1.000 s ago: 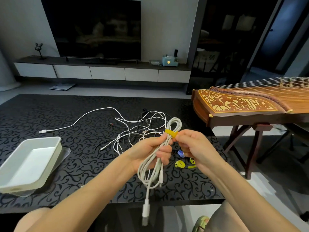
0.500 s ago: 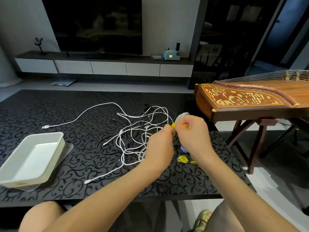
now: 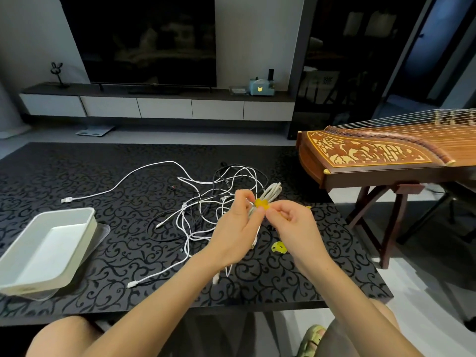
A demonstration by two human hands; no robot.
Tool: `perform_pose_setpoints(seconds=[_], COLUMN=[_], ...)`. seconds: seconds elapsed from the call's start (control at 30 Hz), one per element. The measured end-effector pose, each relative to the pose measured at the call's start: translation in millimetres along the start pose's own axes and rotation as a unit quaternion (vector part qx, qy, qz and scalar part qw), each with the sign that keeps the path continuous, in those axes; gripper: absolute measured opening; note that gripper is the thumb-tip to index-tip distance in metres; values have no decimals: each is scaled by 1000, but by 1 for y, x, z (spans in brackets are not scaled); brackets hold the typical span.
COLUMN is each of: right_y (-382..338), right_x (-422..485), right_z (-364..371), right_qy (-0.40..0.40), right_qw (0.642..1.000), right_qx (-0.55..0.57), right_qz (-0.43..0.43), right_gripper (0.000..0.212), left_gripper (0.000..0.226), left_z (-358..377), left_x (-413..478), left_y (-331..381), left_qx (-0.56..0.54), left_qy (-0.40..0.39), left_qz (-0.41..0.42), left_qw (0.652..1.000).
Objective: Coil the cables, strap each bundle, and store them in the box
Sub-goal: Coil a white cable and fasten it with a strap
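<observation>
Now the left hand [image 3: 237, 228] grips the coiled white bundle [image 3: 273, 191] above the counter [image 3: 77, 163] so loops don't spring apart. The right hand [image 3: 293, 225] pinches the yellow strap [image 3: 260, 204] round it, prob. to cinch it. Box [image 3: 46, 282] sits at left, loose cables [image 3: 203, 199] between.

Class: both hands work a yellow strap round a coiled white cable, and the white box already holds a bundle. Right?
No: the head view shows the white box empty. Left hand and right hand do work the yellow strap round the coiled white cable.
</observation>
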State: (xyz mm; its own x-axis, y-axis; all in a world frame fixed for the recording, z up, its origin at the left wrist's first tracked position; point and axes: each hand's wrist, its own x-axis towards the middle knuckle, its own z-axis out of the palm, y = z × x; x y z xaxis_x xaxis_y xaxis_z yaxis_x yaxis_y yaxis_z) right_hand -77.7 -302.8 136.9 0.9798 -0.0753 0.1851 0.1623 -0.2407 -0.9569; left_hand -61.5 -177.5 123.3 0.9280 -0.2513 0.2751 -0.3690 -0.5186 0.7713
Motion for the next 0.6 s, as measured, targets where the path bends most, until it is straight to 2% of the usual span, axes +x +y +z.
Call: perform_pose_setpoints(seconds=[0.2,0.33,0.47,0.6], right_y=[-2,-2,-1,-2], right_x=[1,3,5,1], right_z=[-8,-10,-8,-7], right_qy=[5,25,53,69], right_qw=[999,995,993,993], right_qx=[-48,-94,-97,-91], right_qz=[-10,-30,-36,-41], right_gripper=[18,17,15,18], left_gripper=[3,15,16,17], left_z=[2,2,12,18], left_x=[9,13,13,14], left_y=[1,10,19,23], left_qx=[48,72,71,8], left_qy=[-3,-2,70,116], left_qz=[65,85,74,36], left_qw=[997,994,992,993])
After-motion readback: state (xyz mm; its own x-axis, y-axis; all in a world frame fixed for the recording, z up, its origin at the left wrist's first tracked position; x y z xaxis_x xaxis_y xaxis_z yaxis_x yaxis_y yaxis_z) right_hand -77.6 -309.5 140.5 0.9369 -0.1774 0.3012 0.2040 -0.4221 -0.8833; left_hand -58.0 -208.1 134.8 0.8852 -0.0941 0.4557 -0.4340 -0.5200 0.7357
